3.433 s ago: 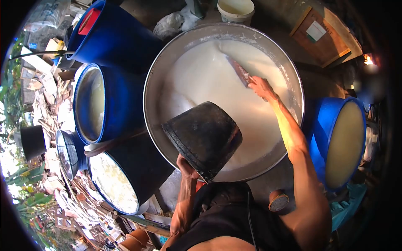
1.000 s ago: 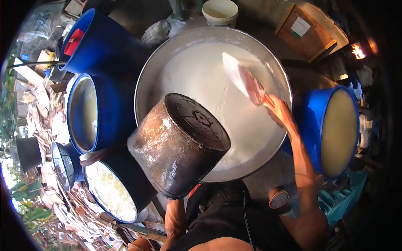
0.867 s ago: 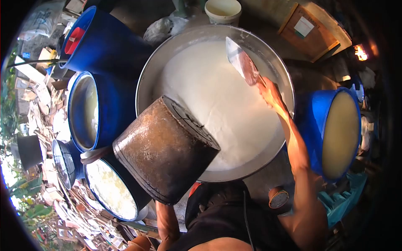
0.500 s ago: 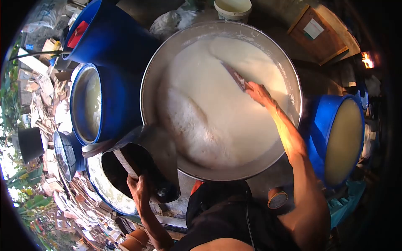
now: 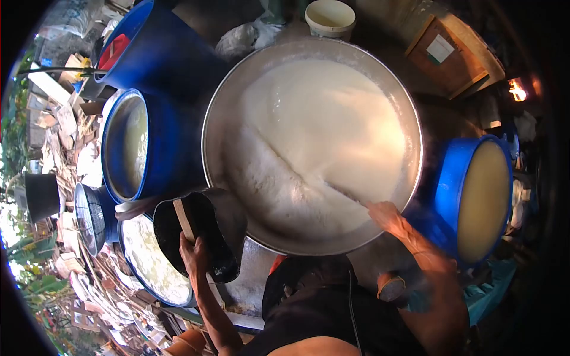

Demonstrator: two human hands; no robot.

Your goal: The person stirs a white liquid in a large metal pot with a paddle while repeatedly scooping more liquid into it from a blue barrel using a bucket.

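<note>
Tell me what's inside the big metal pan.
Milky liquid, foam toward the lower left, and part of the tool in the right hand. The liquid hides the bottom of the pan.

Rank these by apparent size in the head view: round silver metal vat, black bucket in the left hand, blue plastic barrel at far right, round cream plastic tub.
1. Silver vat
2. Blue barrel
3. Black bucket
4. Cream tub

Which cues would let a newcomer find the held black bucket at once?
Start from the big round metal pan with milky contents. At its lower left in the view is the black bucket. Unlike the dark tub at far left, it has a wooden bar across its mouth, gripped by the left hand.
</note>
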